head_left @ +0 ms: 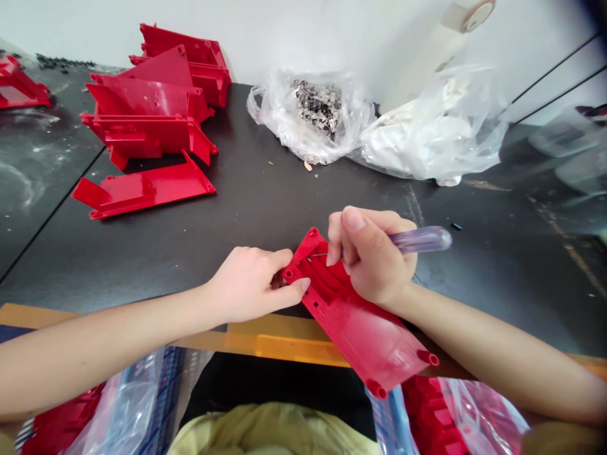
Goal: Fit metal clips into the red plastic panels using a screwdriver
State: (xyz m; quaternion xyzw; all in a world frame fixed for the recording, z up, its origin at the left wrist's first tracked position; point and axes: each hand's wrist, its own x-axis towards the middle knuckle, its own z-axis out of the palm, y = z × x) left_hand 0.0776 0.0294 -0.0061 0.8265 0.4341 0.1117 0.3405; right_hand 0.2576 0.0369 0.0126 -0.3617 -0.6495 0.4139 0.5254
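A red plastic housing part lies slanted over the front edge of the dark table. Its upper left end is pinched between the thumb and fingers of my left hand, beside a round post. Wrapped in my right hand is a screwdriver with a clear purplish handle. The thin shaft points left into the part, where its tip meets a small metal piece near the corner. Some of my left fingers are hidden behind the part.
Several similar red parts stand at the back left, with one in front. An open plastic bag of small metal clips and another bag with white contents lie at the back. Bags with red parts are below the table edge.
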